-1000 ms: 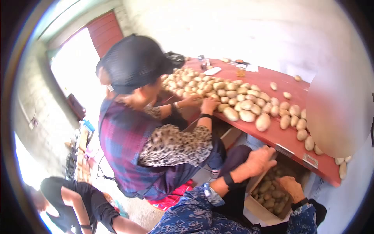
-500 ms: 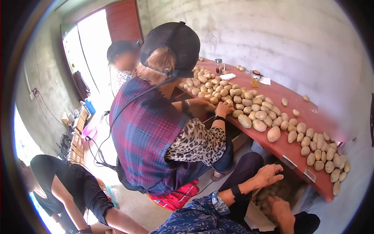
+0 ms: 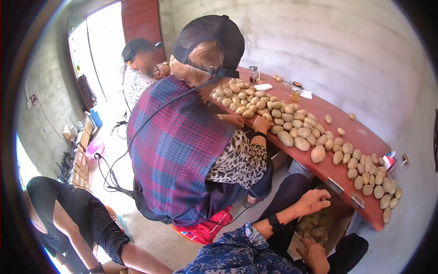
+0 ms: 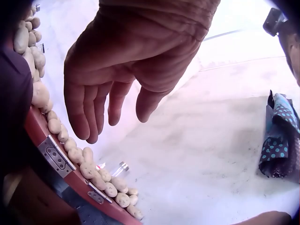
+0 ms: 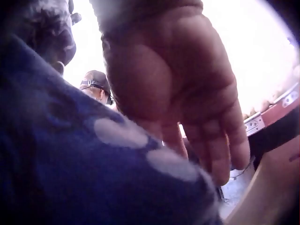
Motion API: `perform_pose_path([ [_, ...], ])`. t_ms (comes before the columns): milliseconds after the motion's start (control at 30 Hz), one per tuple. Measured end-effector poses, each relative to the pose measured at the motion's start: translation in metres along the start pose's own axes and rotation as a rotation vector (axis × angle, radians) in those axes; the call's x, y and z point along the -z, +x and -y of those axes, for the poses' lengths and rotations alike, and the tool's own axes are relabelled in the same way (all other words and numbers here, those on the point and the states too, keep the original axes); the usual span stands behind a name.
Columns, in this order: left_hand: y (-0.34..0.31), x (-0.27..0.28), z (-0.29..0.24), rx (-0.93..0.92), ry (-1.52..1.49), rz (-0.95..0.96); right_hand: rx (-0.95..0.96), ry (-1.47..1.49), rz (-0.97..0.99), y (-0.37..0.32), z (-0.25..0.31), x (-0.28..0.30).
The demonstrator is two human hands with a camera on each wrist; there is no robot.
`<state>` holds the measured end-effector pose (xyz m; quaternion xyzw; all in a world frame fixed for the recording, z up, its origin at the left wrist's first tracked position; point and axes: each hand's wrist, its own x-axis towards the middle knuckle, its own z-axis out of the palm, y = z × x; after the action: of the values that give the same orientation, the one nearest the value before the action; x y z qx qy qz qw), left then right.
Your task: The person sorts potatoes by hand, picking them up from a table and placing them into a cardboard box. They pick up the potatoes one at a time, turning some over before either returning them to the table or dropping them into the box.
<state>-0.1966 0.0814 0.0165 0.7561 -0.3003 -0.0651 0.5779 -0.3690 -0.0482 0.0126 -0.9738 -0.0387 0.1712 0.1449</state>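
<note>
In the head view my left hand (image 3: 313, 202) hangs in the air over the edge of an open box (image 3: 296, 246) of potatoes (image 3: 313, 228) below the table. Its fingers are loosely bent with nothing between them, as the left wrist view also shows of the hand (image 4: 136, 61). My right hand (image 3: 315, 256) is lower, at the near side of the box. In the right wrist view the right hand (image 5: 183, 93) has relaxed fingers, holds nothing visible and is beside blue patterned cloth (image 5: 93, 154).
A red table (image 3: 319, 166) bears many potatoes (image 3: 318, 154), two jars and a white cloth (image 3: 263, 87). A person in a plaid vest (image 3: 178, 146) sits close at the left, reaching to the potatoes. Another person sits behind, and one in black (image 3: 77, 219) is at lower left.
My right hand has moved out of the box toward its near side. My left hand has risen slightly from the box and is nearly still. The head view has shifted, showing another seated person.
</note>
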Motion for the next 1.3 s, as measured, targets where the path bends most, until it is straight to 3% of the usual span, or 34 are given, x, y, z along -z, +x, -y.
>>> perform_pose_path([
  [100,0.002,-0.005,0.003,-0.065,-0.073,-0.035,-0.002,0.146,-0.007,0.001,0.0,0.004],
  [133,0.004,-0.01,0.008,-0.103,-0.105,-0.054,0.091,0.14,-0.025,0.0,-0.001,0.005],
  [233,0.008,-0.011,-0.005,0.1,-0.51,-0.032,0.207,0.18,-0.172,-0.004,-0.019,-0.013],
  [300,0.007,-0.013,-0.011,0.203,-0.634,-0.006,0.17,0.171,-0.222,-0.005,-0.027,-0.02],
  [467,0.007,-0.025,-0.012,0.346,-0.673,0.076,0.233,0.097,-0.256,-0.005,-0.033,-0.034],
  [600,0.003,-0.031,-0.017,0.332,-0.638,0.102,0.26,0.146,-0.317,-0.007,-0.033,-0.033],
  [667,0.003,-0.034,-0.026,0.324,-0.615,0.085,0.218,0.244,-0.173,-0.01,-0.03,-0.022],
  [800,0.003,-0.039,-0.038,0.296,-0.587,0.123,0.225,0.169,-0.193,-0.015,-0.027,-0.019],
  [867,0.002,-0.042,-0.048,0.275,-0.559,0.144,0.163,0.277,-0.2,-0.016,-0.028,-0.013],
  [1067,0.014,-0.053,-0.025,0.293,-0.611,0.237,0.172,0.264,-0.257,-0.015,-0.027,-0.009],
  [1300,0.01,-0.045,-0.006,0.318,-0.659,0.259,0.146,0.26,-0.187,-0.005,-0.013,-0.004],
])
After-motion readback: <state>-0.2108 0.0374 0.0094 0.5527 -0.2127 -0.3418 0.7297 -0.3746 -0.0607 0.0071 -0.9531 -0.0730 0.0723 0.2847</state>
